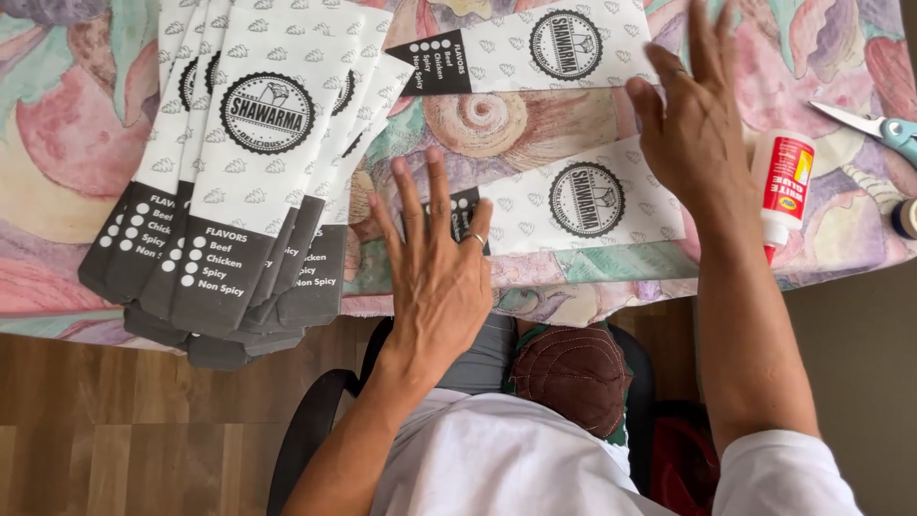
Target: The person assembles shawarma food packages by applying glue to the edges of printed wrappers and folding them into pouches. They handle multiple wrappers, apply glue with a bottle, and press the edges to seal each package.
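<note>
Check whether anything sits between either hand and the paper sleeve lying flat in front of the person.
Nothing visible does. The left hand already rests flat on the dark end of the paper sleeve, and the right hand lies over its far right edge. The glue bottle and scissors lie off to the right, clear of it.

Matt white paper sleeves (244,172) with dark grey printed ends lie stacked on a soft, patterned cloth (57,143) covering the counter. Another flat paper sleeve (583,205) looks smooth and uncreased. A glue bottle (783,186) is glossy white plastic. Scissors (874,124) show shiny metal blades and blue plastic handles. The floor (143,420) is smooth wood-look plank.
</note>
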